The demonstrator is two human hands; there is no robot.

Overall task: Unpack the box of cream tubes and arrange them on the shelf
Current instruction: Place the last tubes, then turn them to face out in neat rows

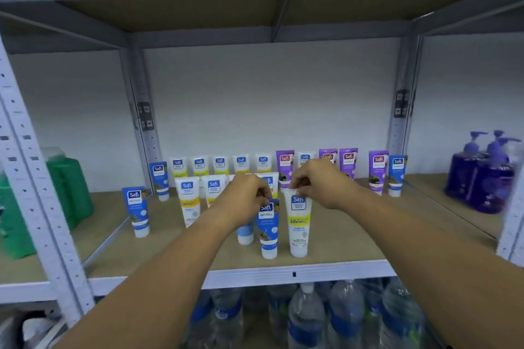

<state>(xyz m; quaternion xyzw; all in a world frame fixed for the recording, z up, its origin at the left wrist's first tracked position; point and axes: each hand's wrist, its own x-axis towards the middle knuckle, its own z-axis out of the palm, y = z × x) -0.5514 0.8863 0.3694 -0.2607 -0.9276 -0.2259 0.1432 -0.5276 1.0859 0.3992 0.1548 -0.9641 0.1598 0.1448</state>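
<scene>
At the shelf's [334, 238] near edge, left hand [246, 198] pinches a blue tube [268, 228], right hand [320, 183] a white tube [298, 225], both upright; next, apparently, release without tipping.

You get even, soft overhead light; the grey metal shelf frame [34, 178] bows at the edges, where green bottles [68, 193] blur.
</scene>
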